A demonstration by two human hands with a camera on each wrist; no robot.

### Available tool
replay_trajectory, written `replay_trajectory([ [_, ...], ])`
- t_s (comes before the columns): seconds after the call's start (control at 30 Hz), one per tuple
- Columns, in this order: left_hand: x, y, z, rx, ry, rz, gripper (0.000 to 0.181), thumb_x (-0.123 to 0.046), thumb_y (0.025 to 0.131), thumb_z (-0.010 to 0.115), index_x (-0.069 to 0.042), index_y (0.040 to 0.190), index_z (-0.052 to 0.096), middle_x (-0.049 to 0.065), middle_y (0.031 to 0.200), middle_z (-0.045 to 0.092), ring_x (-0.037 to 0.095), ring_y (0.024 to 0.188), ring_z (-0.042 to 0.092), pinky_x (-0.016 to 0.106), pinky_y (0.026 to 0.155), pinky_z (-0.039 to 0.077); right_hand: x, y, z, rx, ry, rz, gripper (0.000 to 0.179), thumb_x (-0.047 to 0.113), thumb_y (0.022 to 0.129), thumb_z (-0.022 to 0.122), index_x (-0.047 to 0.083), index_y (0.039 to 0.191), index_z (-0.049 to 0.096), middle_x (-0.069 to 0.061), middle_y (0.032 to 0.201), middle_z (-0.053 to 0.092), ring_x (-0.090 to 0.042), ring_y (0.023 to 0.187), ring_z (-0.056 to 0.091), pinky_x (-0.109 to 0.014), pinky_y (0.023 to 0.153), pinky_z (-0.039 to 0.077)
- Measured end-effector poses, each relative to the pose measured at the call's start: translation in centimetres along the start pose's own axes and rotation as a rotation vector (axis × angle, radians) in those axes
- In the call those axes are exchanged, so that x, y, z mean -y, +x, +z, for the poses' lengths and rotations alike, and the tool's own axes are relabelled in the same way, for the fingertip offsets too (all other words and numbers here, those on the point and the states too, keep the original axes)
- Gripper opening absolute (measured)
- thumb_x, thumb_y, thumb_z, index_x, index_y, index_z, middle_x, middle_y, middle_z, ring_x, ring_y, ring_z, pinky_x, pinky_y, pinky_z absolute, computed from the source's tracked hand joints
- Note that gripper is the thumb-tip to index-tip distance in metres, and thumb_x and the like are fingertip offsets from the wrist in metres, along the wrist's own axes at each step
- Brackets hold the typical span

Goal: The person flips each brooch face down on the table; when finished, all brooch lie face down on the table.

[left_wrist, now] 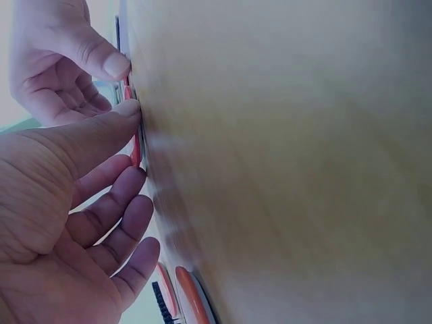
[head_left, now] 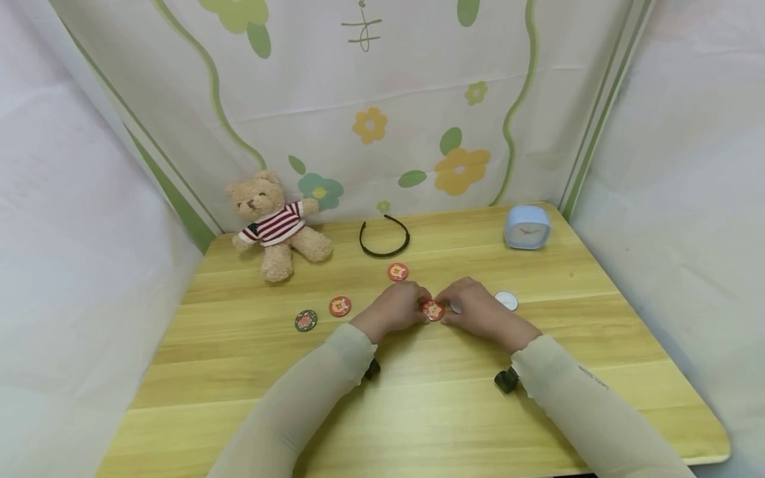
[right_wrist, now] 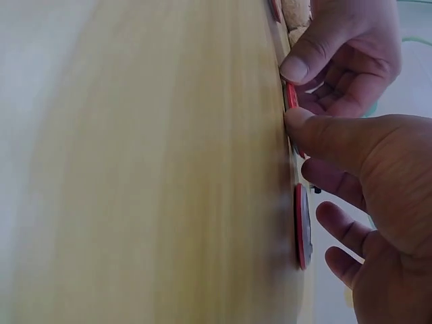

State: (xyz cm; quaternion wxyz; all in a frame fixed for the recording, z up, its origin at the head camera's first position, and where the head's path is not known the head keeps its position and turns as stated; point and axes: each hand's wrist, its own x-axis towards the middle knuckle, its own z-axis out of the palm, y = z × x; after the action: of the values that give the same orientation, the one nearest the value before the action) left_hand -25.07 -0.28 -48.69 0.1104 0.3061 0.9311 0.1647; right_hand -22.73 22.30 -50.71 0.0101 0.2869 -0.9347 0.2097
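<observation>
A red round badge (head_left: 433, 309) with a yellow star-like pattern lies flat or nearly flat at the middle of the wooden table. My left hand (head_left: 399, 307) pinches its left edge, thumb on the near side and forefinger beyond. On the opposite edge, the thumb and forefinger of my right hand (head_left: 474, 309) pinch the same badge. Both wrist views show only its thin red rim (left_wrist: 136, 148) between the fingertips. Partly hidden by the right hand is a pale disc (head_left: 455, 306). Just right of that hand lies a disc with a whitish face (head_left: 506, 301), red-rimmed in the right wrist view.
Two red badges (head_left: 340, 306) (head_left: 397, 271) and a dark green one (head_left: 306, 320) lie to the left and behind. Farther back are a teddy bear (head_left: 279, 226) in a striped shirt, a black headband (head_left: 385, 253) and a blue clock (head_left: 527, 228). Printed curtains surround the table (head_left: 412, 411).
</observation>
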Motion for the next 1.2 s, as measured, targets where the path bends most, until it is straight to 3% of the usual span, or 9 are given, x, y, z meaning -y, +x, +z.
replay_trajectory([
  [0.4, 0.1, -0.4, -0.2, -0.026, -0.047, -0.012, 0.041, -0.031, 0.098, 0.085, -0.015, 0.135, 0.076, -0.001, 0.121, 0.08, 0.014, 0.112, 0.072, 0.035, 0.104, 0.058, 0.6, 0.2, 0.0, 0.003, -0.028, -0.014, 0.029, 0.026, 0.097, 0.085, 0.016, 0.124, 0.084, -0.003, 0.122, 0.081, -0.03, 0.12, 0.067, -0.054, 0.108, 0.052],
  [0.53, 0.5, -0.8, -0.3, -0.038, -0.084, 0.02, 0.027, -0.03, 0.104, 0.078, -0.018, 0.127, 0.081, -0.005, 0.12, 0.082, 0.011, 0.11, 0.073, 0.034, 0.102, 0.059, 0.4, -0.1, -0.3, -0.01, -0.012, -0.002, 0.02, 0.027, 0.103, 0.078, 0.019, 0.12, 0.085, 0.001, 0.12, 0.082, -0.027, 0.119, 0.068, -0.053, 0.108, 0.051],
  [0.7, 0.8, -1.0, -0.6, -0.081, -0.015, 0.082, 0.022, -0.025, 0.11, 0.068, -0.02, 0.125, 0.084, -0.006, 0.124, 0.082, 0.011, 0.117, 0.076, 0.032, 0.103, 0.06, 0.2, -0.2, -0.4, -0.048, 0.037, 0.036, 0.022, 0.026, 0.109, 0.07, 0.017, 0.123, 0.085, 0.0, 0.12, 0.082, -0.026, 0.117, 0.069, -0.054, 0.106, 0.054],
  [0.8, 0.6, -0.9, -0.7, -0.12, 0.041, 0.101, 0.024, -0.023, 0.111, 0.066, -0.017, 0.126, 0.083, -0.003, 0.122, 0.082, 0.012, 0.113, 0.077, 0.033, 0.1, 0.061, 0.2, 0.0, -0.3, -0.067, 0.06, 0.07, 0.025, 0.026, 0.109, 0.071, 0.016, 0.129, 0.08, 0.0, 0.117, 0.08, -0.025, 0.114, 0.069, -0.051, 0.099, 0.057],
  [0.93, 0.6, -0.8, -0.7, -0.137, 0.012, 0.049, 0.023, -0.025, 0.112, 0.066, -0.017, 0.123, 0.084, -0.004, 0.117, 0.083, 0.01, 0.107, 0.076, 0.032, 0.096, 0.061, 0.5, 0.6, 0.0, -0.059, 0.119, 0.11, 0.029, 0.022, 0.103, 0.079, 0.021, 0.131, 0.072, 0.005, 0.114, 0.074, -0.022, 0.113, 0.066, -0.047, 0.095, 0.058],
  [1.07, 0.7, -0.6, -0.6, -0.131, -0.065, -0.009, 0.021, -0.024, 0.111, 0.067, -0.016, 0.121, 0.083, -0.003, 0.117, 0.082, 0.011, 0.108, 0.075, 0.032, 0.097, 0.061, 0.7, 1.0, 0.2, -0.031, 0.156, 0.112, 0.026, 0.018, 0.099, 0.084, 0.026, 0.119, 0.069, 0.006, 0.114, 0.073, -0.022, 0.114, 0.065, -0.047, 0.096, 0.057],
  [1.2, 0.9, -0.6, -0.4, -0.135, -0.105, -0.024, 0.017, -0.02, 0.109, 0.07, -0.016, 0.123, 0.079, -0.001, 0.11, 0.081, 0.013, 0.099, 0.074, 0.034, 0.091, 0.061, 0.8, 1.1, 0.2, -0.014, 0.146, 0.106, 0.022, 0.016, 0.097, 0.085, 0.026, 0.113, 0.071, 0.006, 0.112, 0.073, -0.021, 0.109, 0.064, -0.046, 0.094, 0.056],
])
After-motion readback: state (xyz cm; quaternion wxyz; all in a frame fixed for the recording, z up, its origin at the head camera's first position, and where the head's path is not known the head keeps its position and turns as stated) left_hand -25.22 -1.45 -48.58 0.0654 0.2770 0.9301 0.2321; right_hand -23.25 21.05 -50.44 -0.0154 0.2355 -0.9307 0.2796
